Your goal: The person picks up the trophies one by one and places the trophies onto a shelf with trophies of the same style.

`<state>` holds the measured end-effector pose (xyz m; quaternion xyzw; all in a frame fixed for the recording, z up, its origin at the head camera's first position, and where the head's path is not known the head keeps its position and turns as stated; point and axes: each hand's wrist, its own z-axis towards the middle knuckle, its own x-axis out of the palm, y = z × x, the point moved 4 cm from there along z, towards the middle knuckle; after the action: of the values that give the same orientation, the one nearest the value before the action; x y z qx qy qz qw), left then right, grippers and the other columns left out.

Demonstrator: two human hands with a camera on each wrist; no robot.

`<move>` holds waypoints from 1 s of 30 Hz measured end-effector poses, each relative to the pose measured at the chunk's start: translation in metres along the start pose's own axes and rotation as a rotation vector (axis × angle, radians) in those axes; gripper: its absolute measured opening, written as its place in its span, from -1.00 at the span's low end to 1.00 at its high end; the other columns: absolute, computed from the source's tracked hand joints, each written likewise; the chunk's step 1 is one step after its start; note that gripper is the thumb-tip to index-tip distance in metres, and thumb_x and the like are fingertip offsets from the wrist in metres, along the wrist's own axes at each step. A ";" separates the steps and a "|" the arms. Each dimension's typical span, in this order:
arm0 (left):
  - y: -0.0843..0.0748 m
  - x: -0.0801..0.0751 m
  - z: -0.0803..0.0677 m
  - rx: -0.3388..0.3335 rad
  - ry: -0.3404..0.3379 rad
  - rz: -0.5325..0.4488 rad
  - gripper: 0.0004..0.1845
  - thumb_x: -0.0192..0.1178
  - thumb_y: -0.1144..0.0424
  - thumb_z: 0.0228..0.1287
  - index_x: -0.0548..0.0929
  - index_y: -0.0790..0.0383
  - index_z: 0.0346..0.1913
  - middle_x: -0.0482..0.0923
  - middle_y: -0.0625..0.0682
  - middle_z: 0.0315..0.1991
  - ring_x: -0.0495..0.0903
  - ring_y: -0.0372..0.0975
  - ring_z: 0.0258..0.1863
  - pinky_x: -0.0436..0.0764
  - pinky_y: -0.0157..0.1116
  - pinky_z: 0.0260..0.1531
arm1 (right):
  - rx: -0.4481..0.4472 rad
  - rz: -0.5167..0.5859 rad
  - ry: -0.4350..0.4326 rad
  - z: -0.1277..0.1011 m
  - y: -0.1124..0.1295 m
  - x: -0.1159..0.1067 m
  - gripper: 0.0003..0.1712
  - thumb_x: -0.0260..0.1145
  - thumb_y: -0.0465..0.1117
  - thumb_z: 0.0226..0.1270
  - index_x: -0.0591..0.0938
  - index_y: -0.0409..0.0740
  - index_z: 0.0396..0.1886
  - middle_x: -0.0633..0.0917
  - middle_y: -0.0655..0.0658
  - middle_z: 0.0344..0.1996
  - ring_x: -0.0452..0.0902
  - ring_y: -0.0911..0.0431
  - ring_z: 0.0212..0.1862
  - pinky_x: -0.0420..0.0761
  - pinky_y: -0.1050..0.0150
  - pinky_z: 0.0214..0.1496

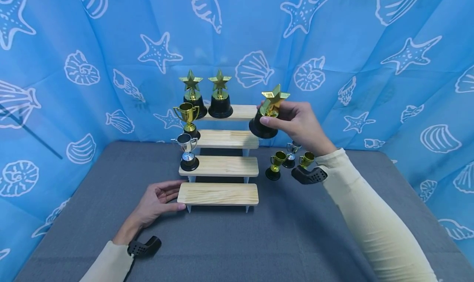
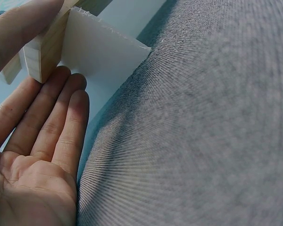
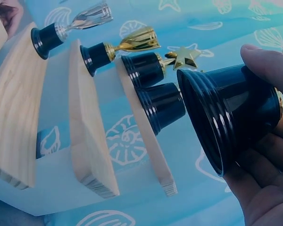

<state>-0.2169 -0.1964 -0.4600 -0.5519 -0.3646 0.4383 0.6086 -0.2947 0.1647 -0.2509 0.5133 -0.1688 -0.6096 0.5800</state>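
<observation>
right hand gripping glossy gold star trophy by black ribbed base, left hand flat, fingers straight, touching pale wooden stepped shelf

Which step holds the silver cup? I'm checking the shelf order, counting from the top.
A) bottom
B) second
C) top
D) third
D: the silver cup stands on the third step, below the gold cup on the second step.

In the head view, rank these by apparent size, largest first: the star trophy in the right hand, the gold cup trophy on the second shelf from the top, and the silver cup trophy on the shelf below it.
1. Star trophy, held in the right hand; nearness to the camera may enlarge it.
2. Gold cup trophy.
3. Silver cup trophy, only slightly smaller than the gold one; nearly alike.
</observation>
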 end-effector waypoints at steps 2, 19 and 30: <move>0.000 0.000 0.000 0.000 0.000 0.000 -0.26 0.42 0.58 0.08 0.34 0.66 0.33 0.37 0.55 0.29 0.61 -0.27 0.15 0.59 -0.32 0.21 | -0.002 0.021 0.003 0.002 0.002 0.001 -0.53 0.43 -0.22 0.37 0.64 -0.32 0.21 0.71 -0.18 0.12 0.65 0.04 0.14 0.65 0.20 0.24; 0.004 -0.003 0.000 -0.007 -0.008 -0.006 -0.23 0.45 0.58 0.04 0.36 0.63 0.34 0.45 0.43 0.29 0.61 -0.26 0.15 0.60 -0.30 0.20 | 0.001 0.048 -0.002 0.020 0.010 0.007 -0.57 0.45 -0.20 0.35 0.68 -0.24 0.17 0.73 -0.17 0.09 0.68 0.03 0.08 0.67 0.18 0.20; 0.005 -0.003 0.001 0.017 0.000 -0.020 -0.24 0.45 0.60 0.03 0.36 0.66 0.32 0.47 0.40 0.27 0.61 -0.25 0.16 0.59 -0.29 0.21 | 0.015 0.035 -0.011 0.034 0.009 0.013 -0.61 0.47 -0.17 0.33 0.72 -0.24 0.09 0.78 -0.17 -0.10 0.74 0.04 -0.07 0.74 0.20 0.07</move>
<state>-0.2197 -0.1989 -0.4651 -0.5429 -0.3662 0.4355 0.6177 -0.3149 0.1380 -0.2348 0.5112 -0.1855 -0.6009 0.5858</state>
